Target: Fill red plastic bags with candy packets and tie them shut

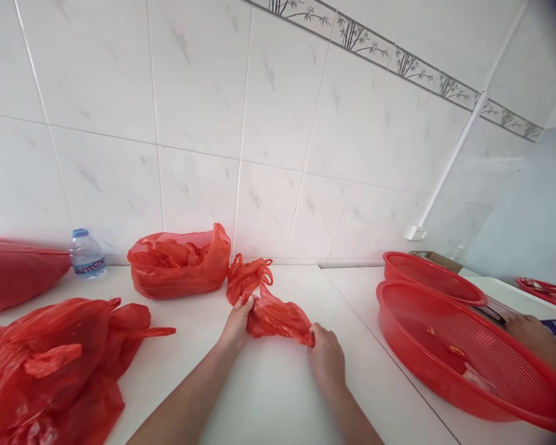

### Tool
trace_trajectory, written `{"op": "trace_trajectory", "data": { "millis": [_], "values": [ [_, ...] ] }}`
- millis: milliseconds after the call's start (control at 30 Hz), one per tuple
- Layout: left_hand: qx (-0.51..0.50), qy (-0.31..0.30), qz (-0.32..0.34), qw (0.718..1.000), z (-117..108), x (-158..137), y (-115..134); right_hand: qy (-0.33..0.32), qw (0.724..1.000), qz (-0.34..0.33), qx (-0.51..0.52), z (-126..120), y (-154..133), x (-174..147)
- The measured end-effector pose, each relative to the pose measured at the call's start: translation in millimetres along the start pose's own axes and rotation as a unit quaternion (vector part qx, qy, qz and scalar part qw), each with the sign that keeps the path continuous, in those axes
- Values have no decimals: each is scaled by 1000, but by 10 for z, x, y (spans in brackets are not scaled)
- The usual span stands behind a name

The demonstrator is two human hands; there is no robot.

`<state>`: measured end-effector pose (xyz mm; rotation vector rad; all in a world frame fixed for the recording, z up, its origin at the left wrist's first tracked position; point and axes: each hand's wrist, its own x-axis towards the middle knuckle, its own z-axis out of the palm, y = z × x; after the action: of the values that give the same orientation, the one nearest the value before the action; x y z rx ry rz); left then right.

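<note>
A thin red plastic bag (pixel 280 318) is stretched sideways between my two hands, low over the white table. My left hand (pixel 237 318) pinches its left end, with the thumb on top. The right end is gripped by my right hand (pixel 325 352), fingers closed round the film. Just behind my left hand lies a crumpled red plastic bag (pixel 248 275) with loop handles. Further left, against the wall, an open red bag (pixel 180 284) is filled with more crumpled red plastic.
Large knotted red bags (pixel 69 352) cover the table's left side. A water bottle (pixel 88 253) stands by the wall near another red bag (pixel 18 272). On the right are red plastic baskets (pixel 426 358), the nearer holding a few small items. Another person's hand (pixel 535 337) is behind them.
</note>
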<state>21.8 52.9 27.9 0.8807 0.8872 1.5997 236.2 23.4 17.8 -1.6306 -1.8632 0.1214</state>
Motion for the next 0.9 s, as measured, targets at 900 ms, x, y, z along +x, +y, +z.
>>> {"op": "trace_trajectory", "data": {
  "millis": [900],
  "values": [
    [591, -122, 154, 783, 383, -390, -154, -63, 637, 262, 722, -125, 379, 196]
  ]
}}
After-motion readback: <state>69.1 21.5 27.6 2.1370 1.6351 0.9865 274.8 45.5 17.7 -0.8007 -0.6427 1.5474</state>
